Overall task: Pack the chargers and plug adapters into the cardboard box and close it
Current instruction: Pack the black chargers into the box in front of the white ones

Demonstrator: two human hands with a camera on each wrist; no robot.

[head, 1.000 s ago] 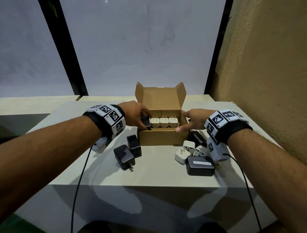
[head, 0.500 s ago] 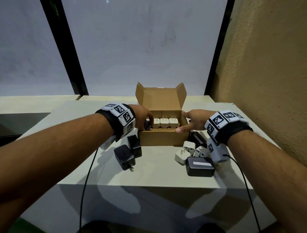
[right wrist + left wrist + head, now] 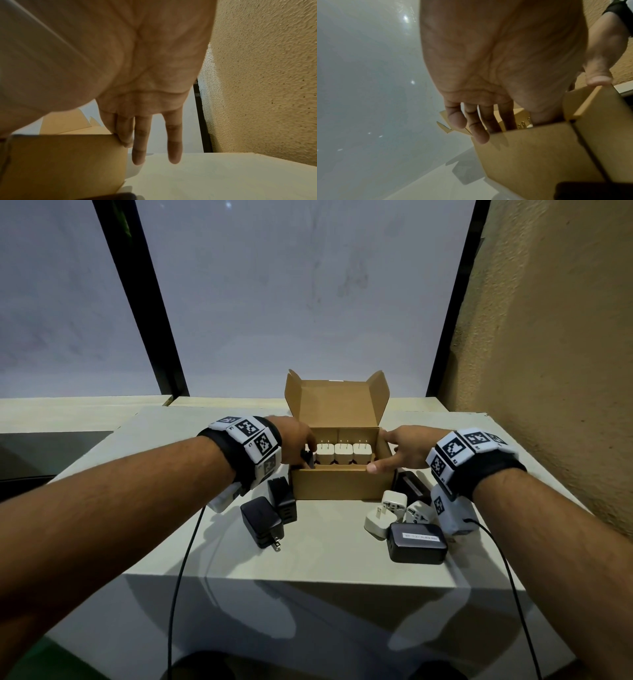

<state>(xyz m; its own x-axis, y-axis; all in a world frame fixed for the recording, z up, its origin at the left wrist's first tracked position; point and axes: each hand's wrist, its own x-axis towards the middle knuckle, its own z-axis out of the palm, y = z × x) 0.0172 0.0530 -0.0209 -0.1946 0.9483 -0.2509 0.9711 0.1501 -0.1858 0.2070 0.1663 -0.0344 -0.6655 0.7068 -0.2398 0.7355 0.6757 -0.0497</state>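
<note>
The open cardboard box (image 3: pixel 339 482) stands mid-table with its lid (image 3: pixel 337 405) upright at the back. Three white chargers (image 3: pixel 343 453) stand in a row inside, prongs up. My left hand (image 3: pixel 301 448) reaches into the box's left end and pinches a black charger (image 3: pixel 310 462), mostly hidden by the fingers. In the left wrist view its fingers (image 3: pixel 479 129) dip behind the box wall (image 3: pixel 530 155). My right hand (image 3: pixel 399 446) rests with straight fingers on the box's right wall, thumb on the front rim. The right wrist view shows those fingers (image 3: pixel 139 142) beside the box (image 3: pixel 65 159).
Two black chargers (image 3: pixel 262 520) (image 3: pixel 282 498) lie left of the box. To its right lie white plug adapters (image 3: pixel 394 503) (image 3: pixel 418 511), a flat black charger (image 3: pixel 418 542) and another black one (image 3: pixel 411 484). A rough wall (image 3: pixel 548 371) borders the table's right side.
My left hand has moved forward and down, carrying the black charger deeper into the box's left end. The right hand has stayed on the box.
</note>
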